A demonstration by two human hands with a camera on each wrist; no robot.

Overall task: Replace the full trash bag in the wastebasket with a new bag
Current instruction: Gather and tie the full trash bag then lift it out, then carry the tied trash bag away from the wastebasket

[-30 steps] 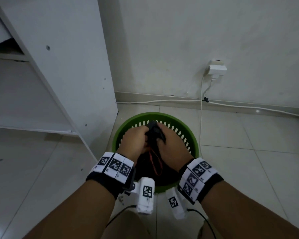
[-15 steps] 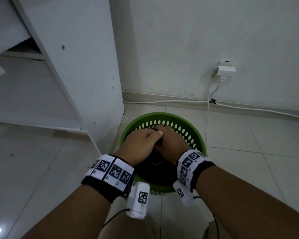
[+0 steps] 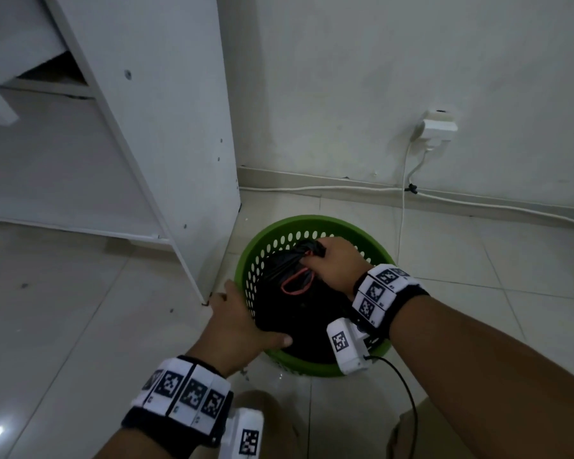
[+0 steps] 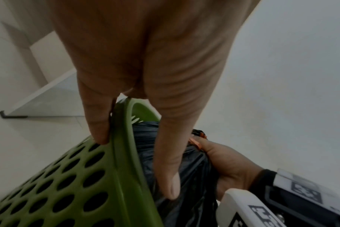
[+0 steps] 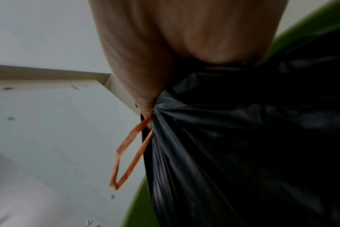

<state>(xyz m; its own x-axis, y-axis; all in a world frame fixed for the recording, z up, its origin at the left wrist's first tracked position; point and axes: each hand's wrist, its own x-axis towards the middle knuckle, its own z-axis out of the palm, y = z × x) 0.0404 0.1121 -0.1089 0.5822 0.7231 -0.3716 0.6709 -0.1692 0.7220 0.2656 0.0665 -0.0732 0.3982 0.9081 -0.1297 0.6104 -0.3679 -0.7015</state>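
Gripping the gathered neck of the black trash bag (image 3: 299,303) with my right hand (image 3: 337,265), fingers curled tight round the bunched plastic at the top. Bag sits inside the green wastebasket (image 3: 246,270), its bulk below and on the near side of that hand. An orange drawstring loop (image 3: 295,283) hangs from the neck just beside my right hand, lying on the bag's top; the right wrist view shows the same loop (image 5: 129,153) dangling off the pinched neck of the bag (image 5: 242,138) under the hand (image 5: 165,46).

My left hand (image 3: 242,321) clamps the wastebasket's near-left rim: in the left wrist view the thumb (image 4: 169,161) goes inside the rim against the bag (image 4: 194,176) and a finger (image 4: 97,119) presses the perforated outer wall of the wastebasket (image 4: 73,184). So the bag is just right of my left hand, touching the thumb. My right hand (image 4: 231,162) shows there too, closed on the bag's neck.

Wastebasket stands on the tiled floor (image 3: 80,309), a white cabinet (image 3: 166,127) just to its left and a white wall (image 3: 378,77) behind it. A wall plug (image 3: 439,125) with a white cable (image 3: 403,207) sits behind the wastebasket to its right.
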